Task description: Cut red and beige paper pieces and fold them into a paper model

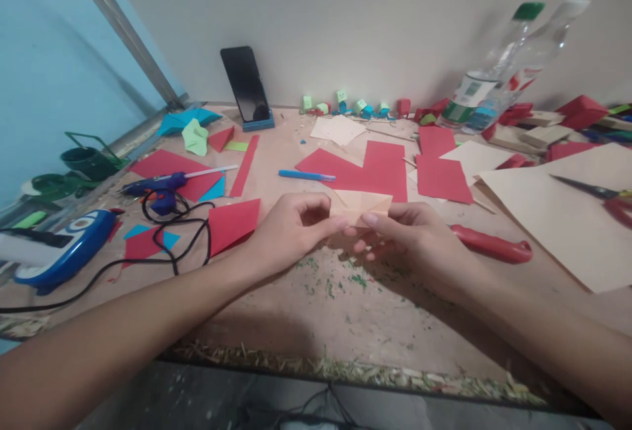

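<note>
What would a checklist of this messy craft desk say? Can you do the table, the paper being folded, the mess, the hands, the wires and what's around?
Surface: table, pinkish top with green crumbs and frayed front edge.
Job's things: folded paper, beige, pinched at both ends.
Clutter: red sheets, blue pen, glue gun, red handle, scissors, beige sheet, two bottles, small paper figures.
Grippers: left hand and right hand both grip the folded paper.
Cables: black cord loops from the glue gun off the left edge.
Surroundings: phone leaning on a stand by the white wall; blue wall at left.
</note>
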Available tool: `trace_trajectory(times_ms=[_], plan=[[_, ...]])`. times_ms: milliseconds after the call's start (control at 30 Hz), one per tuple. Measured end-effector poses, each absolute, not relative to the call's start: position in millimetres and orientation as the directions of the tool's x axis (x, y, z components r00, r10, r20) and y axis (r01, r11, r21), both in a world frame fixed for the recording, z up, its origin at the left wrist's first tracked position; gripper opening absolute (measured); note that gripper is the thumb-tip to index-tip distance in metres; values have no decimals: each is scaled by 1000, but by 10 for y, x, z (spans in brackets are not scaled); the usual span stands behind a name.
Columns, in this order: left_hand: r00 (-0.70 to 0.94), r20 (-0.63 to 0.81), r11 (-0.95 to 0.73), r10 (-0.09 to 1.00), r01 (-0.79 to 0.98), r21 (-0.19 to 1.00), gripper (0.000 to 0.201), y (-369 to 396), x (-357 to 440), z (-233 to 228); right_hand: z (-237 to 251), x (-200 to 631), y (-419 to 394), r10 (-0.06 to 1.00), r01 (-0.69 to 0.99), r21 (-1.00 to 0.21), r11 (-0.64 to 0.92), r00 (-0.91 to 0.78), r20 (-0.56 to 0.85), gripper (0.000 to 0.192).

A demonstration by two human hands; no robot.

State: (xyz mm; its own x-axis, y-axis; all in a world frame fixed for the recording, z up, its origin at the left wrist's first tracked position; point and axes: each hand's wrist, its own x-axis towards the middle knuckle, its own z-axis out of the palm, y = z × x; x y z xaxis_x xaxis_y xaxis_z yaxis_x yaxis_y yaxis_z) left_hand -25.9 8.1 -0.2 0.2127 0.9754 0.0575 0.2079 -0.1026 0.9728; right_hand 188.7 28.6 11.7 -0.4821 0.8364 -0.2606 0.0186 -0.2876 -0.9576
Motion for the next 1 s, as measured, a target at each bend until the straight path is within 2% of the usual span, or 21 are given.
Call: trace_trajectory(times_ms=[100, 267, 600, 800, 1000], plan=[[217, 51, -96, 975, 204, 974, 25, 65, -249, 32, 86, 1889, 287, 833, -3, -959, -285, -495, -246, 28], [221, -55, 7, 974, 213, 977, 40, 50, -244, 40, 103, 1875, 275, 822, 17, -970, -242, -528, -214, 29], [228, -42, -15, 973, 245, 969, 35, 26, -209, 53, 132, 1885, 320, 777, 207, -974, -96, -596, -204, 37], [236, -101, 69, 967, 142, 988, 28, 49, -217, 44, 136, 1872, 325, 771, 147, -979, -141, -604, -202, 39], [235, -132, 80, 963, 219, 972, 30, 51, -235, 94, 125, 1878, 348, 759, 221, -962, -160, -595, -263, 35]])
